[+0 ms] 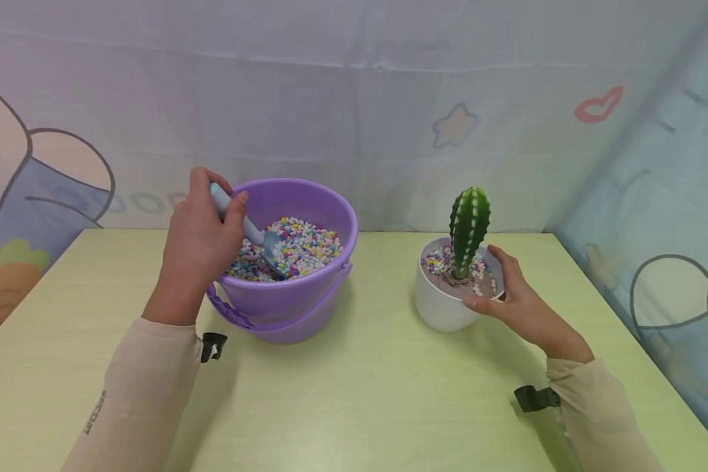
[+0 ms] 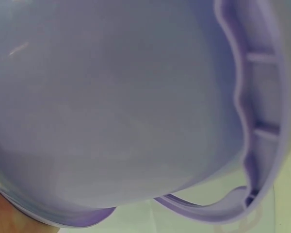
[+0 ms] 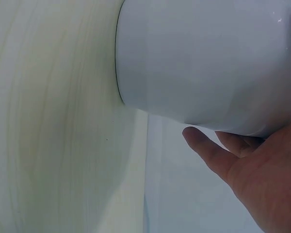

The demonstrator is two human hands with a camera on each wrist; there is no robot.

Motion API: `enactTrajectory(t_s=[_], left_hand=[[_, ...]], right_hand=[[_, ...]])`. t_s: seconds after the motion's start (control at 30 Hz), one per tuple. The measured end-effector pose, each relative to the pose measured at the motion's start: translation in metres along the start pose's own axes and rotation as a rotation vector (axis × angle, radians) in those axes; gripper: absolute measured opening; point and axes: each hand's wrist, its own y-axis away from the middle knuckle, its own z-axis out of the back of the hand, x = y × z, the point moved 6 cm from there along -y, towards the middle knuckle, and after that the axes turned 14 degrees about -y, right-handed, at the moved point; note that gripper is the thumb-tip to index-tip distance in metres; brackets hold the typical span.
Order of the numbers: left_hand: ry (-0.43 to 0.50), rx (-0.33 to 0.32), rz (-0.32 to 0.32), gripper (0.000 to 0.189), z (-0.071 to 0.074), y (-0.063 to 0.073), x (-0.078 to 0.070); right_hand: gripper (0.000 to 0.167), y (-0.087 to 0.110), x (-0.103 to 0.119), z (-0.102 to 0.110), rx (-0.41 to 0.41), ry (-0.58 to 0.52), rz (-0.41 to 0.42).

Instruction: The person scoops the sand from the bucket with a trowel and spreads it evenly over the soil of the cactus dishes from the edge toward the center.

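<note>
In the head view my left hand (image 1: 203, 233) grips the light blue handle of a toy shovel (image 1: 254, 231). The shovel's blade dips into small multicoloured pellets (image 1: 307, 246) inside a purple bucket (image 1: 292, 321). My right hand (image 1: 525, 308) holds the right side of a white flower pot (image 1: 439, 305), thumb at the front of the rim and fingers around the far side. A green cactus (image 1: 469, 229) stands upright in the pot, in brown soil partly covered with pellets. The right wrist view has the pot (image 3: 203, 63) standing on the table beside my fingers (image 3: 208, 148).
The bucket's handle (image 1: 230, 308) hangs down at its front; the left wrist view shows its ridged grip (image 2: 262, 97) close up. Both containers stand on a pale yellow-green table (image 1: 366, 393). A printed cloth (image 1: 389, 118) hangs behind it, and another runs along the right edge.
</note>
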Motion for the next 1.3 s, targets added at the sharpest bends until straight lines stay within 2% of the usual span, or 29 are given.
enactTrajectory(t_s=[0.53, 1.3], left_hand=[[0.002, 0.007, 0.005, 0.035, -0.0002, 0.0, 0.0009], [0.011, -0.038, -0.015, 0.031, 0.0008, 0.0002, 0.0003]], right_hand=[[0.098, 0.0014, 0.0018, -0.0014, 0.0, -0.004, -0.001], [0.099, 0.0011, 0.0007, -0.0027, -0.005, -0.019, -0.003]])
